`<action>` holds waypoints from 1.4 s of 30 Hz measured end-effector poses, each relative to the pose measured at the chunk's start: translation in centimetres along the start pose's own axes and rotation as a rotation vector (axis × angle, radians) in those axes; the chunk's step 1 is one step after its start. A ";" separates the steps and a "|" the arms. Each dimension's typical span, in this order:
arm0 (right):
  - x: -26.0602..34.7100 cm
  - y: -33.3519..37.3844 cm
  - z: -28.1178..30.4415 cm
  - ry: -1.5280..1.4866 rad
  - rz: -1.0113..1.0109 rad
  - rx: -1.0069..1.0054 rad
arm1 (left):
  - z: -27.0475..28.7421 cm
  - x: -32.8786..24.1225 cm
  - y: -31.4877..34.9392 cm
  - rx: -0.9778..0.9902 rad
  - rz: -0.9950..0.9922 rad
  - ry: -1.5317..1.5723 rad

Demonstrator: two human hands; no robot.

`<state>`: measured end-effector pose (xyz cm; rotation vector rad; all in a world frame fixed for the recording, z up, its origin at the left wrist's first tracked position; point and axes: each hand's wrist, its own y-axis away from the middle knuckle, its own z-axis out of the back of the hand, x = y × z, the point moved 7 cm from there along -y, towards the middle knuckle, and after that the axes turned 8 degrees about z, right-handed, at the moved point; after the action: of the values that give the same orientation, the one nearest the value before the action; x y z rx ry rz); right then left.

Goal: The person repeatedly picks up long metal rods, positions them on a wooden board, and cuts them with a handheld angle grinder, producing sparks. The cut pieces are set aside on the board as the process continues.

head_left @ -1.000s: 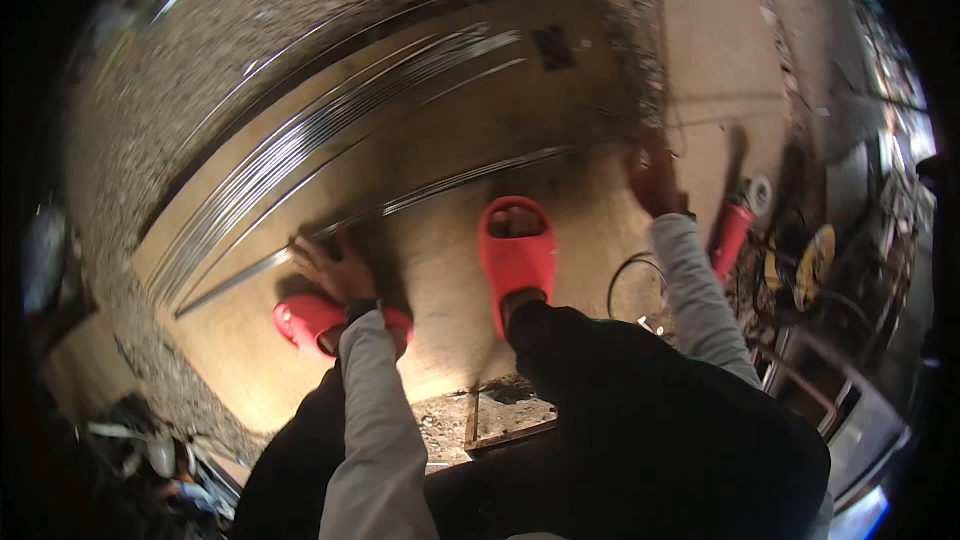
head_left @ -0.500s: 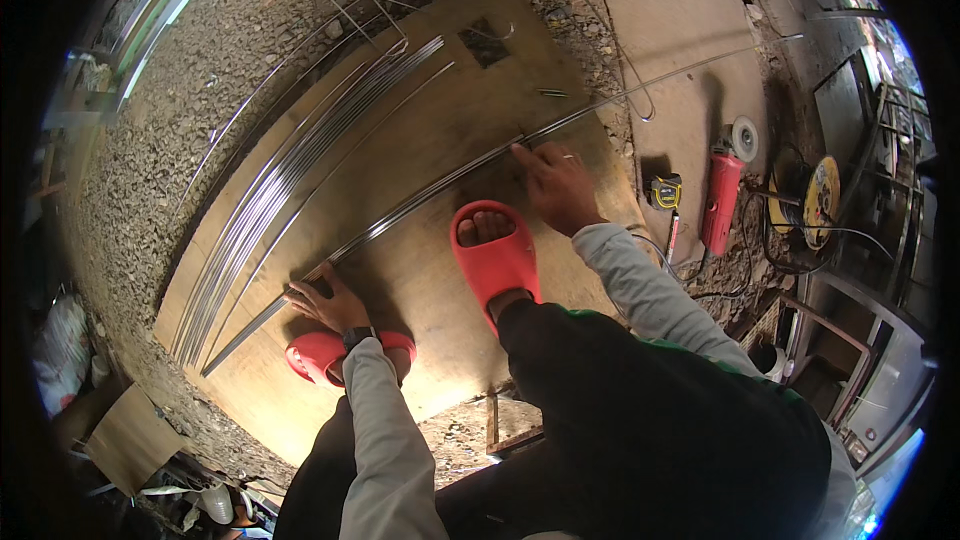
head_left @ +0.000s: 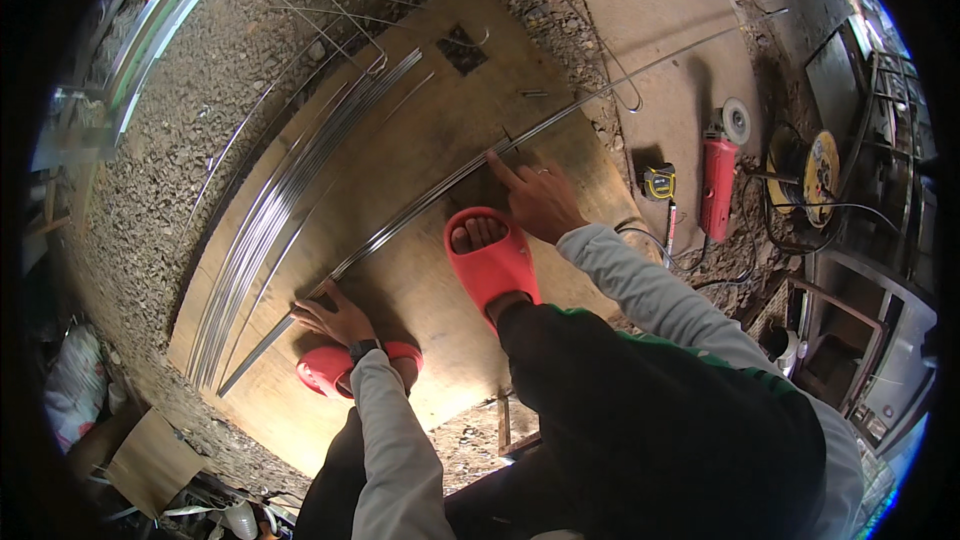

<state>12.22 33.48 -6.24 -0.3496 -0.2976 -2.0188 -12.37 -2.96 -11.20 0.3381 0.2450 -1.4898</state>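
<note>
My L hand, spread, touches rods twd board's left edge; R hand half-open, index on 'em; neither gripping.

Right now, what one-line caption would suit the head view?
Left hand and right hand at thin metal rods lying across a wooden board, red angle grinder off to the right.

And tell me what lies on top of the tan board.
On the board: a bundle of thin metal rods, more long rods at the left hand and right hand, and red sandals. What lies directly beneath the sandals is covered.
</note>
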 end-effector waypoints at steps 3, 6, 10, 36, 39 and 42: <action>-0.2 0.6 0.0 -0.042 0.014 -0.060 | 0.4 -0.3 0.0 -0.007 -0.001 0.005; -0.6 1.4 -0.3 -0.062 -0.021 -0.067 | 0.2 -0.9 0.6 0.015 0.004 0.005; -0.5 1.0 0.0 -0.101 -0.050 -0.066 | 0.2 -0.9 0.6 0.019 0.014 0.002; -0.8 1.8 0.2 -0.112 -0.055 -0.022 | 0.4 -9.3 4.5 0.086 -0.355 0.133; -0.1 1.9 0.8 -0.119 -0.033 -0.052 | 0.1 -10.1 4.1 0.084 -0.399 0.111; -0.5 1.8 0.5 -0.115 -0.046 -0.053 | -0.4 -10.3 4.2 0.055 -0.416 0.049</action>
<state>14.14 33.25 -5.81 -0.4980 -0.3263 -2.0581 -8.91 6.92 -7.57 0.3843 0.3280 -1.9025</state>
